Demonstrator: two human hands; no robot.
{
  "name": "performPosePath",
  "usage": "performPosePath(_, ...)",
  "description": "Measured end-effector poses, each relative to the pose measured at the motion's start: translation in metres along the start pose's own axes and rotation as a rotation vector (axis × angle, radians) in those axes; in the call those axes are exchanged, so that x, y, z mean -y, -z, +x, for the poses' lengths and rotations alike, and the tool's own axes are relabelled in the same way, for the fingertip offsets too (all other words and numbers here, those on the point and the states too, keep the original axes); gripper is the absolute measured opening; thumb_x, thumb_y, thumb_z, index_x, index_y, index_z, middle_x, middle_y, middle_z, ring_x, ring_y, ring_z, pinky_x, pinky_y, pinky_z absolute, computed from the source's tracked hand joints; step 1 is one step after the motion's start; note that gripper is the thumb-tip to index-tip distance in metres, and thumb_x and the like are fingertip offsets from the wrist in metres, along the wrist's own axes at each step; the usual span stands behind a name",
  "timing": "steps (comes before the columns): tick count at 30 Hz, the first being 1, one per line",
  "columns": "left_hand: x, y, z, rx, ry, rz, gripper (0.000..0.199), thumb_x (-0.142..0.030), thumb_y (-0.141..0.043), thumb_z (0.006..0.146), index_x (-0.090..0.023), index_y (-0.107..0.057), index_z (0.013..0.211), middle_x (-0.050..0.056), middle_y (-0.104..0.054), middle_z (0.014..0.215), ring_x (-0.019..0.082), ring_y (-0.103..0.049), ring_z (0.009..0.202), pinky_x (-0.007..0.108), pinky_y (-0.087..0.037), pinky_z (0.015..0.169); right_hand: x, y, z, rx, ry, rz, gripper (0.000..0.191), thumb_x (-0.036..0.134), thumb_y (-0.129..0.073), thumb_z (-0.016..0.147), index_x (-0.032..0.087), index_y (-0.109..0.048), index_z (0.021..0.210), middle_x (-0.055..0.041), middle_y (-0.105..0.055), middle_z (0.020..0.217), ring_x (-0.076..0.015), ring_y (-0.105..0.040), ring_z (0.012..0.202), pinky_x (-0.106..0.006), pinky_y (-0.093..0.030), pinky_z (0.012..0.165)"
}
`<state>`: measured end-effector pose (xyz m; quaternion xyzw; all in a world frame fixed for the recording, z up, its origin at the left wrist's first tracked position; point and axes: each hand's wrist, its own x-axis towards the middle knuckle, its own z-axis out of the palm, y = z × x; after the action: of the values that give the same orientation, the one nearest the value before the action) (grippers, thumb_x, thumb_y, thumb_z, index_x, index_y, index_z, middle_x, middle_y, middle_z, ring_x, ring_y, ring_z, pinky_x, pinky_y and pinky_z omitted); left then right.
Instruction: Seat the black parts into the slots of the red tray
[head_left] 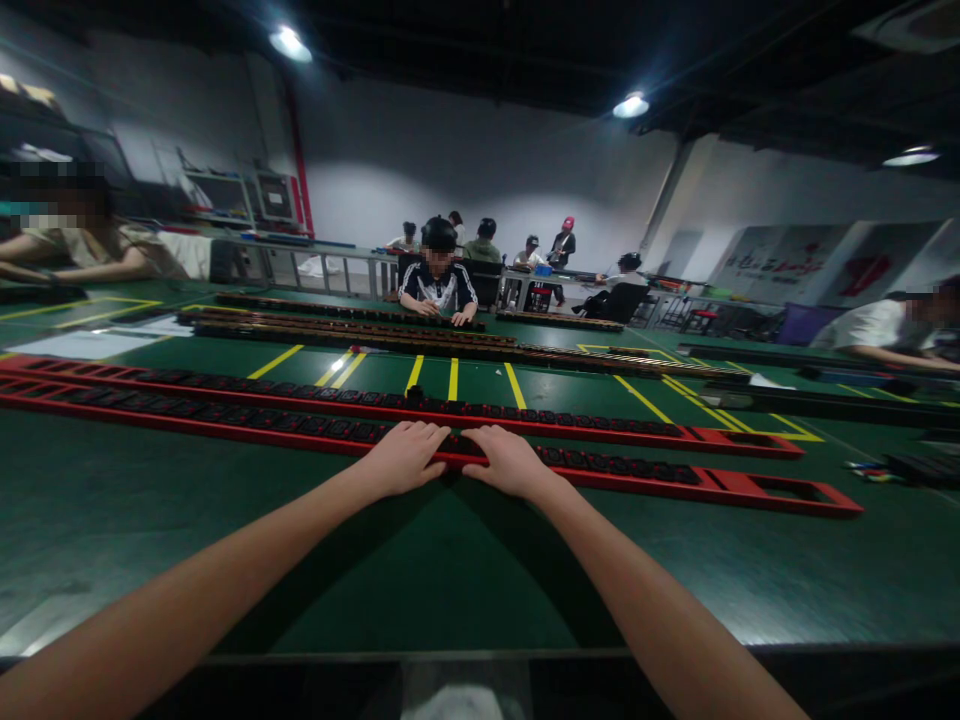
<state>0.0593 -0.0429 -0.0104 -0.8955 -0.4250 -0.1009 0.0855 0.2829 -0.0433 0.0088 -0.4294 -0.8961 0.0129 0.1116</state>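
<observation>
Two long red rails lie side by side across the green table, both lined with rows of square black parts. On the near red rail, my left hand and my right hand sit close together near its middle. Each hand has its fingers bent over the top of the rail and its thumb at the near side. Black parts show in the narrow gap between them, and my palms cover those underneath. Just behind my hands runs the far red rail. A small black piece stands up higher on it than its neighbours.
Yellow tape lines mark the green tabletop. Farther back lie long dark strips, where a person works opposite. Other people sit at the left and right. Black cables with coloured ends lie at the right.
</observation>
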Motion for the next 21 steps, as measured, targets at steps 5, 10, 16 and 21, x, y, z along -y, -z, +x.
performPosePath(5, -0.0004, 0.0006, -0.0002, -0.002, 0.003, 0.001, 0.050, -0.040, -0.054, 0.093, -0.015, -0.051, 0.136, 0.015, -0.065, 0.128, 0.030, -0.059, 0.120, 0.042, -0.043, 0.099, -0.0002, -0.0002, 0.0002, -0.001, -0.001, 0.005, 0.056, 0.041, -0.069, 0.087, 0.019, -0.055, 0.137, -0.0127, -0.063, 0.132, -0.0293, -0.057, 0.123, -0.042, -0.045, 0.103)
performPosePath(10, -0.0003, 0.0012, -0.0003, 0.005, 0.005, -0.010, 0.051, -0.040, -0.053, 0.094, -0.013, -0.051, 0.137, 0.015, -0.065, 0.128, 0.030, -0.060, 0.117, 0.043, -0.044, 0.099, 0.0005, 0.0005, 0.0002, 0.002, 0.000, 0.011, 0.056, 0.041, -0.069, 0.087, 0.018, -0.056, 0.136, -0.0139, -0.064, 0.130, -0.0295, -0.058, 0.122, -0.043, -0.046, 0.102)
performPosePath(16, 0.0012, -0.0007, 0.0002, 0.001, 0.003, -0.017, 0.051, -0.041, -0.053, 0.094, -0.014, -0.051, 0.137, 0.014, -0.065, 0.129, 0.029, -0.060, 0.118, 0.042, -0.043, 0.100, 0.0000, 0.0008, -0.0003, 0.004, -0.002, 0.015, 0.056, 0.042, -0.068, 0.087, 0.019, -0.055, 0.137, -0.0124, -0.063, 0.132, -0.0293, -0.058, 0.121, -0.043, -0.046, 0.103)
performPosePath(21, 0.0013, -0.0014, 0.0000, -0.003, -0.001, -0.008, 0.050, -0.040, -0.054, 0.094, -0.015, -0.051, 0.136, 0.014, -0.065, 0.128, 0.029, -0.060, 0.118, 0.041, -0.043, 0.099, -0.0006, -0.0001, 0.0000, -0.005, 0.007, 0.008, 0.057, 0.041, -0.069, 0.087, 0.017, -0.056, 0.136, -0.0137, -0.064, 0.130, -0.0293, -0.058, 0.120, -0.042, -0.046, 0.103)
